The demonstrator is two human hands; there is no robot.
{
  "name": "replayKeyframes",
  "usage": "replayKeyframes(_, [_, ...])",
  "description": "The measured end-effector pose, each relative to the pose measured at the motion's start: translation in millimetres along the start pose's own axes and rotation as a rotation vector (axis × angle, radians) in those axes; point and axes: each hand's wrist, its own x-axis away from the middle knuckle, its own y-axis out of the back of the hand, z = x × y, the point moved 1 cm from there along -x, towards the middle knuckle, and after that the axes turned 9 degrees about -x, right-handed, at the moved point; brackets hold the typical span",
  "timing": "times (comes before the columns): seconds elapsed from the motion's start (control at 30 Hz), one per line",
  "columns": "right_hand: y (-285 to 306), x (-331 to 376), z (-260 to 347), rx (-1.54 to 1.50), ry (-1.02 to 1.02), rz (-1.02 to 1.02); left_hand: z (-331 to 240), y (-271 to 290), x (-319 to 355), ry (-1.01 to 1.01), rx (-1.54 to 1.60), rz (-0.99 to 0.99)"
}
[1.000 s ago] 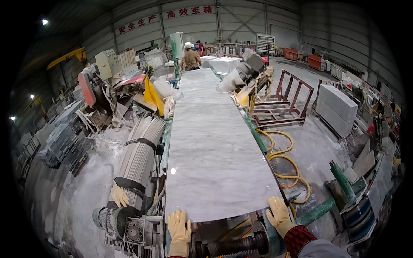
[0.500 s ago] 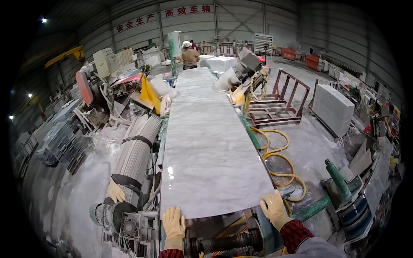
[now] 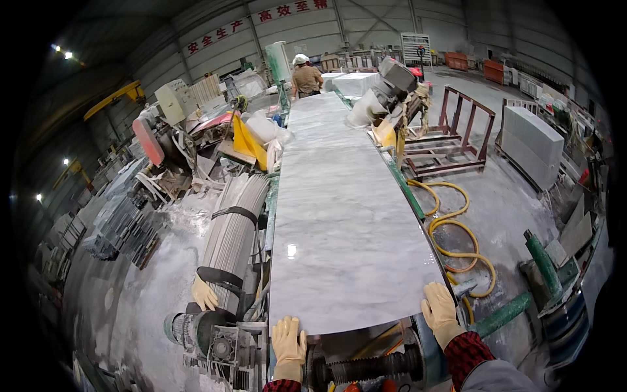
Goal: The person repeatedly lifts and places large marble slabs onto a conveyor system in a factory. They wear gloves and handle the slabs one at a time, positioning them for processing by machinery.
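A long, polished white-grey marble slab (image 3: pixel 346 228) stretches away from me on a conveyor bed with green side rails. My left hand (image 3: pixel 288 346), in a cream rubber glove, lies with fingers stretched out at the slab's near left corner. Gloved the same way, my right hand (image 3: pixel 441 312) rests at the near right corner, its fingers extended along the edge. Neither hand is wrapped round anything. Below the slab's near edge, a dark ribbed roller (image 3: pixel 372 368) shows between my hands.
An electric motor (image 3: pixel 186 328) and a strapped ribbed cover (image 3: pixel 234 225) stand left, with a loose glove (image 3: pixel 204 294) on the cover. A yellow hose (image 3: pixel 457 228) coils on the floor to the right, near a brown metal rack (image 3: pixel 450 140). A person (image 3: pixel 305 78) stands at the far end.
My view has turned slightly left, so the whole scene sits further right. Both hands stay at the slab's near corners, and I see no clear movement of the slab.
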Motion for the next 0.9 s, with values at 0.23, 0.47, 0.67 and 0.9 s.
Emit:
replayKeyframes(0.23, [-8, 11, -13, -0.008, -0.014, 0.029, -4, 4, 0, -0.013, 0.054, -0.021])
replayKeyframes(0.47, [-4, 11, -7, 0.012, -0.02, 0.008, -6, 10, -1, -0.04, 0.009, -0.035])
replayKeyframes(0.67, [0, 11, -1, 0.013, -0.009, -0.013, -3, 3, 4, -0.018, 0.003, -0.025])
replayKeyframes(0.9, [4, 12, 1, -0.035, -0.083, 0.036, -4, 2, 8, 0.0, 0.023, -0.015])
